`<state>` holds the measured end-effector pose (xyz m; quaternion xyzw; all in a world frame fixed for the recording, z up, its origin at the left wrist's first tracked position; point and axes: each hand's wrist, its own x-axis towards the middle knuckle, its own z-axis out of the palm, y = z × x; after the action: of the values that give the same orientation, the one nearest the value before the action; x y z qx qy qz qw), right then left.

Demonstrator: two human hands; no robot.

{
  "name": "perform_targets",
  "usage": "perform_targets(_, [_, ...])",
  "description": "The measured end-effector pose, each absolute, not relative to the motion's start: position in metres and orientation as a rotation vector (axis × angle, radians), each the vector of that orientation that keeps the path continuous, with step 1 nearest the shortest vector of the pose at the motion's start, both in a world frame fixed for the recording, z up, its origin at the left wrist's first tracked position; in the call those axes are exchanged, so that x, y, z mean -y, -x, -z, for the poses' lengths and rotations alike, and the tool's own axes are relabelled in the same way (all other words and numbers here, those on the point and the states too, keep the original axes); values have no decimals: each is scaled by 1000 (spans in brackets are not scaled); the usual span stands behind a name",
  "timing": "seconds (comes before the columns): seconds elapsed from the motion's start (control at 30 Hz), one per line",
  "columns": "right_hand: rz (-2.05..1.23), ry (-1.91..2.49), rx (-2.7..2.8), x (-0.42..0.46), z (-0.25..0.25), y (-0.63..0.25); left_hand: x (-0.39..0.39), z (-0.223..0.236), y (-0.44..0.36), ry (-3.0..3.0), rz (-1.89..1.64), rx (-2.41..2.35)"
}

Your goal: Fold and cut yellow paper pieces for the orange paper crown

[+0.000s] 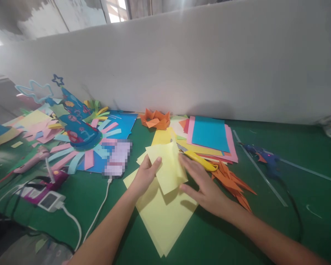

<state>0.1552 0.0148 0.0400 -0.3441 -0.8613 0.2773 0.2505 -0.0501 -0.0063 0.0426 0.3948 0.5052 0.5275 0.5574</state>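
Observation:
My left hand [145, 176] pinches the left edge of a pale yellow sheet of paper [165, 165] between thumb and fingers. The sheet is raised and curls at its right side. There my right hand [202, 184] is open, fingers stretched and thumb apart, lying against or close to the curled edge. Beneath both hands, larger pale yellow sheets [162, 224] rest on the table with a corner pointing toward me. Yellow-handled scissors [202, 160] lie just beyond my right hand, partly hidden by it. Folded orange paper pieces [233, 182] sit to its right.
Blue cone party hats [81, 129] with paper-strip fringes and a phone [118, 158] on a cable stand left. Behind are an orange paper ring [155, 119] and stacked coloured paper [209, 134]. A blue glue gun [264, 158] and clear glue sticks [260, 169] lie right.

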Motion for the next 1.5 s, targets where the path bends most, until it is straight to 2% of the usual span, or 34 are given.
perform_targets(0.2, [-598, 704, 2720, -10, -40, -142, 8, -39, 47, -973, -1280, -1220])
perform_targets(0.37, [-690, 802, 2342, -13, -41, -147, 6, -38, 50, -867, -1244, -1147])
perform_targets(0.43, [-880, 920, 2038, -18, -44, -147, 6, -40, 49, -834, -1254, -1076])
perform_targets(0.6, [-1733, 976, 1493, -24, -55, -137, 7, -43, 45, -874, -1262, -1019])
perform_targets(0.7, [-1978, 946, 1260, -20, -57, -129, 7, -44, 45, -905, -1238, -1057])
perform_targets(1.1, [-1898, 1033, 1117, -21, -43, -119, 8, -44, 46, -963, -1227, -1142])
perform_targets(1.5, [-1799, 1039, 1138, -23, -50, -116, 3, -46, 47, -878, -1467, -1248])
